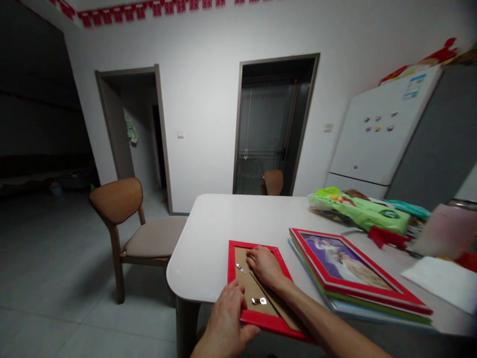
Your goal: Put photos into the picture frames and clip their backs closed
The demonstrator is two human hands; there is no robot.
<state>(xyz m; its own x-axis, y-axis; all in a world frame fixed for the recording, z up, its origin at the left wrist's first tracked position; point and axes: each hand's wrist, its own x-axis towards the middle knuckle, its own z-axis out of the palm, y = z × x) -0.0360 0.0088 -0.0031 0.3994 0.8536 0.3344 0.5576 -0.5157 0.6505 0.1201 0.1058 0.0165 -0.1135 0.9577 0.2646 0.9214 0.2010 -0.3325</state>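
A red picture frame [260, 320] lies face down at the table's near edge, its brown backing board [248, 288] showing. Two metal clips sit on the board: one clip [241, 268] near the left side, another clip [258, 301] near the bottom. A narrow brown stand leg [274, 301] runs along the board, partly under my right forearm. My left hand [228, 311] grips the frame's near left corner, thumb along the bottom edge. The curled fingers of my right hand [264, 264] press on the upper part of the backing; the fingertips' exact hold is partly hidden.
Right of the frame stands a stack of picture frames, a red one [372, 278] with a photo on top. Behind it lie a green package [361, 209], a red item [387, 237] and white paper [443, 281]. A wooden chair [117, 201] stands at the table's left.
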